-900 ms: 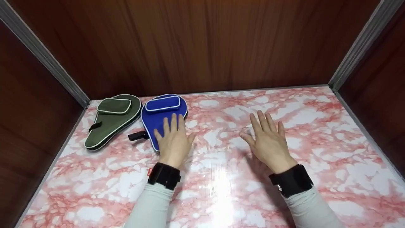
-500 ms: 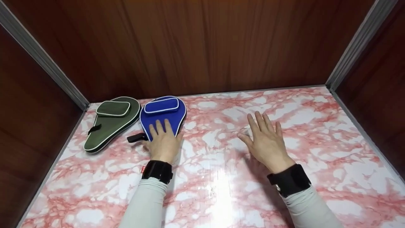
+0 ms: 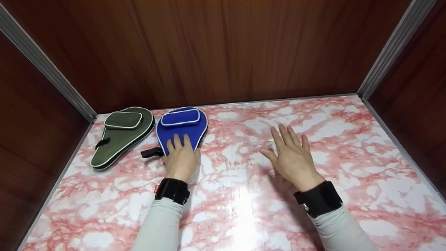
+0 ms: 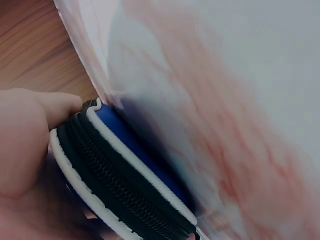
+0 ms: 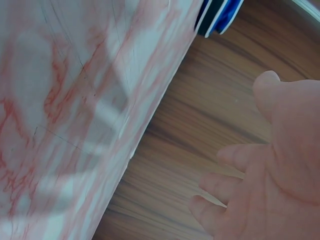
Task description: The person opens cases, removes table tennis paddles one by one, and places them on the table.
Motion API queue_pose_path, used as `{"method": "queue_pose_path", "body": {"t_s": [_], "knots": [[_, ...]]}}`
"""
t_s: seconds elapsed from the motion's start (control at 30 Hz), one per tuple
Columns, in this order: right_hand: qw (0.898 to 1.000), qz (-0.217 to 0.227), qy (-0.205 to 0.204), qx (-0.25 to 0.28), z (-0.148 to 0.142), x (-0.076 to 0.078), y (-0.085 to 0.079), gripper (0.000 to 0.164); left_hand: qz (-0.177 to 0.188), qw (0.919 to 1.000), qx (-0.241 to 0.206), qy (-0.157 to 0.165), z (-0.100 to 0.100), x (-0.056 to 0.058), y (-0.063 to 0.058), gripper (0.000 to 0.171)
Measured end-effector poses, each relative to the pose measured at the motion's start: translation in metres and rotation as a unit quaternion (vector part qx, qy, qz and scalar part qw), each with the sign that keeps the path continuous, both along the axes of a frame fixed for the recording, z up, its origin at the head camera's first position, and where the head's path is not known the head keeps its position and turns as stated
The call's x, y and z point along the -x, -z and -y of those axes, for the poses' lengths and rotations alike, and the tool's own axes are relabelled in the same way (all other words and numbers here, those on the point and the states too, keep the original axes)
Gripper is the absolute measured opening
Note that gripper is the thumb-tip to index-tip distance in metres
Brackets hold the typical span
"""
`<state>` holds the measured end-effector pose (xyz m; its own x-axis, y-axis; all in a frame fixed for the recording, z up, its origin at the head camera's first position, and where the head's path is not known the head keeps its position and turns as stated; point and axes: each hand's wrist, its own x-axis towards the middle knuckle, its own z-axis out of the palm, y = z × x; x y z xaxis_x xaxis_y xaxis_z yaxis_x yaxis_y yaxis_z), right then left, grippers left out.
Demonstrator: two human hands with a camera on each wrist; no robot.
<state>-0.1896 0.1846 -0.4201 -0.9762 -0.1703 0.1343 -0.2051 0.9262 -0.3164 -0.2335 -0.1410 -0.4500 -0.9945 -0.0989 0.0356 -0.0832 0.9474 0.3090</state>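
Note:
A blue table tennis bat case [image 3: 183, 129] with white piping and a raised pocket lies on the table, its narrow end toward me. My left hand [image 3: 182, 158] grips that narrow end from above, three fingers laid over the cover and the thumb at its right side. The left wrist view brings up the case's black zipped edge [image 4: 117, 180] with the thumb [image 4: 60, 106] against it. My right hand [image 3: 292, 160] hovers over the table to the right, palm down, fingers spread, holding nothing.
Left of the blue case lies a dark green bat case [image 3: 127, 137] with a black strap. Brown wood-grain panels [image 3: 223, 52] rise at the back and both sides of the red-and-white marbled table [image 3: 237, 216].
My left hand has shifted left and toward me, from above the blue case down onto its narrow end. The blue case has slid very slightly right. My right hand is nearly still.

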Motion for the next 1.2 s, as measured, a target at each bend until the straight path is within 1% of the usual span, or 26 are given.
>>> {"method": "queue_pose_path", "body": {"t_s": [0.2, 0.3, 0.43, 0.57, 0.8, 0.97, 1.2], "knots": [[1.0, 0.004, -0.008, -0.001, 0.0, -0.001, 0.001, 0.082, -0.014, 0.9994, 0.0, 0.033, -0.002, -0.009, -0.001, 0.074], [1.0, 0.006, -0.01, -0.002, 0.0, -0.002, 0.0, 0.082, -0.023, 0.9981, 0.006, 0.057, -0.005, -0.013, -0.002, 0.072], [1.0, 0.005, -0.016, -0.003, -0.001, -0.002, 0.0, 0.083, -0.018, 0.9954, 0.008, 0.094, -0.008, -0.017, -0.006, 0.072], [1.0, 0.003, -0.019, 0.001, 0.0, -0.002, 0.0, 0.083, -0.006, 0.9913, 0.007, 0.132, -0.01, -0.019, -0.006, 0.073], [1.0, -0.003, -0.02, -0.002, 0.002, -0.001, 0.002, 0.082, -0.004, 0.9807, -0.003, 0.195, -0.01, -0.025, -0.006, 0.072], [1.0, -0.007, -0.021, -0.007, 0.002, -0.001, 0.003, 0.082, 0.005, 0.9753, -0.017, 0.22, -0.013, -0.028, -0.009, 0.072], [1.0, -0.002, -0.022, -0.01, 0.003, -0.001, 0.005, 0.083, 0.017, 0.9736, -0.019, 0.227, -0.021, -0.036, -0.019, 0.065]]}}
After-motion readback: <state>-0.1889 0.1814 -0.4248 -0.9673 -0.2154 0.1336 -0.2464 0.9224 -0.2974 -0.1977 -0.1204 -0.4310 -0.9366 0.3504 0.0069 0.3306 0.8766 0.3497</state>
